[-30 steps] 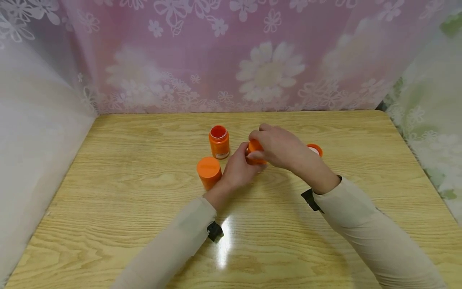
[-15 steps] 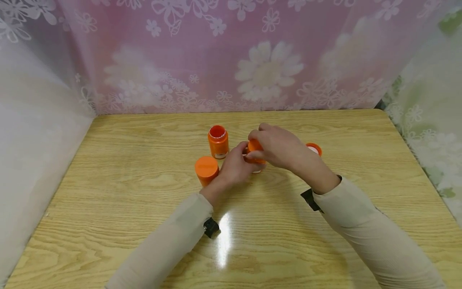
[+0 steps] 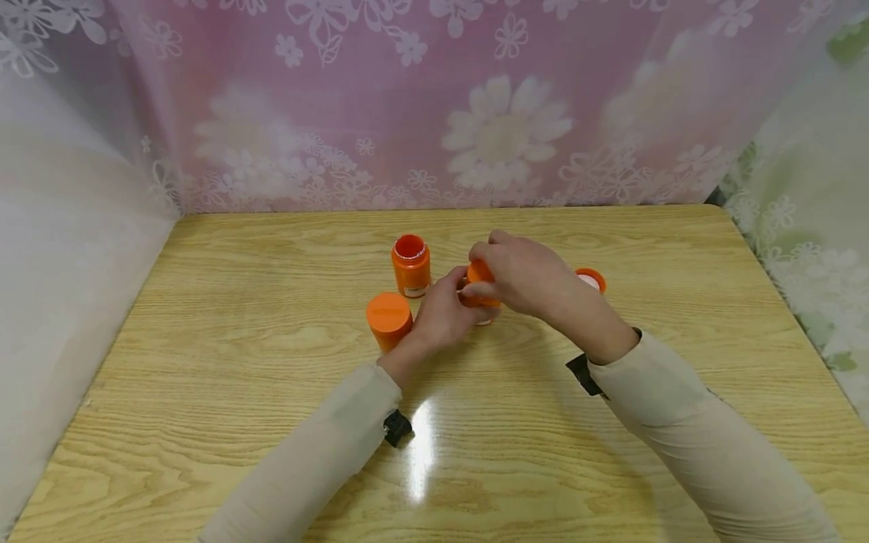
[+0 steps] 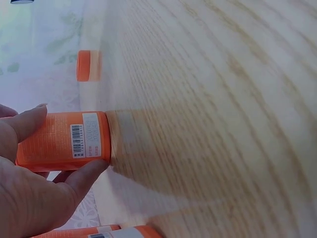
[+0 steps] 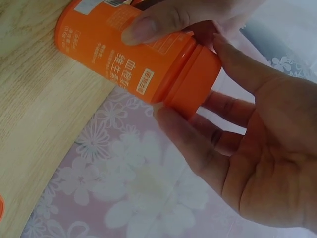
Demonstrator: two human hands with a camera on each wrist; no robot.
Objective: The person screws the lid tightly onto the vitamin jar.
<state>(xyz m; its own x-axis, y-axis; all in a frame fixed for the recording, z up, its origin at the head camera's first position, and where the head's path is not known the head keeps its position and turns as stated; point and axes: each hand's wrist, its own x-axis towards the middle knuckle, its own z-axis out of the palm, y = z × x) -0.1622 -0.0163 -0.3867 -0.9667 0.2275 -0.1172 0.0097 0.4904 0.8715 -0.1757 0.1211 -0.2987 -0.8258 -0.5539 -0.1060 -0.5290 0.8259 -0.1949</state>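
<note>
My left hand (image 3: pixel 444 317) grips the body of an orange pill bottle (image 5: pixel 116 54) with printed labels and a barcode. The left wrist view has the bottle's base against the tabletop. My right hand (image 3: pixel 526 275) holds the orange cap (image 5: pixel 195 82) on top of that bottle, fingers and thumb around its rim. The head view hides much of the bottle behind both hands. Just behind my left hand stands an uncapped orange bottle (image 3: pixel 411 277), its red inside showing. A capped orange bottle (image 3: pixel 389 313) stands beside my left wrist.
A loose orange cap (image 3: pixel 592 279) with a white liner lies on the wooden table (image 3: pixel 204 362), right of and partly behind my right forearm. Floral curtains (image 3: pixel 339 113) hang along the back and sides of the table.
My left hand and forearm shifted slightly left between the first and second frames. Both hands stay on the same bottle and cap, with hardly any movement since.
</note>
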